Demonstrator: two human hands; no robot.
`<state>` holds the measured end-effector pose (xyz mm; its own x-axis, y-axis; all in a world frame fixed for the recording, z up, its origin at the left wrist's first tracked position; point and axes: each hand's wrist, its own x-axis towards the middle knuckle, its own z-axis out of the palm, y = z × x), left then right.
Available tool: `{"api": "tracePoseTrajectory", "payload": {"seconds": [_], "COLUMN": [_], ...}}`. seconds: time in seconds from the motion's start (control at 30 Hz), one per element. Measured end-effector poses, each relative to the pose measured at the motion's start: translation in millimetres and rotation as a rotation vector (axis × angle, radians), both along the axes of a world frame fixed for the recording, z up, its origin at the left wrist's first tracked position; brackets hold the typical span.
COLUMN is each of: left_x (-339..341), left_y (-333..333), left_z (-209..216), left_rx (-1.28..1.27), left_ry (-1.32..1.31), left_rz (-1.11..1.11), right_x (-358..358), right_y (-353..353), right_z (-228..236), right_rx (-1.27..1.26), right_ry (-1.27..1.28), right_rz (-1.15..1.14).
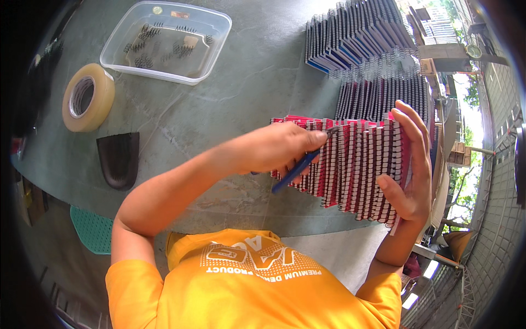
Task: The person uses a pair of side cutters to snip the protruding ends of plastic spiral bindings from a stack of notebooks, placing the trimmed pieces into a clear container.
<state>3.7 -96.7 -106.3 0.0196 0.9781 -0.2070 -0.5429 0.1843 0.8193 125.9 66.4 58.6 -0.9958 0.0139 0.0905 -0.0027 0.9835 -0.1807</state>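
Note:
My left hand (pixel 287 148) is closed around blue-handled pliers (pixel 300 171). The dark jaw tips touch the upper edge of a row of spiral-bound notebooks (pixel 350 170) with pink-red covers and dark wire coils, packed with their spines facing up. My right hand (pixel 413 175) lies along the right end of this row, its fingers stretched out and the thumb apart, resting near the spines. Whatever wire end sits between the jaws is too small to make out.
Behind the row stand more spiral notebooks (pixel 383 98) and a blue-edged stack (pixel 356 38). A clear plastic tub (pixel 211 68) holds loose wire coil pieces. Left of it lie a tape roll (pixel 107 98) and a black curved piece (pixel 118 159) on the grey table (pixel 246 60). A green stool (pixel 90 230) stands below.

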Motion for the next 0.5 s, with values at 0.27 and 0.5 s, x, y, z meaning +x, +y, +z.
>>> {"api": "tracePoseTrajectory", "payload": {"seconds": [0.27, 0.5], "left_x": [-18, -20], "left_y": [7, 11], "left_z": [31, 45], "left_rx": [-0.125, -0.185], "left_ry": [-0.403, 0.132], "left_rz": [-0.138, -0.129], "right_x": [-1, 0], "right_y": [-1, -2], "right_z": [-1, 1], "right_rx": [0.015, 0.037], "right_ry": [-0.001, 0.002], "right_rz": [0.021, 0.027]}}
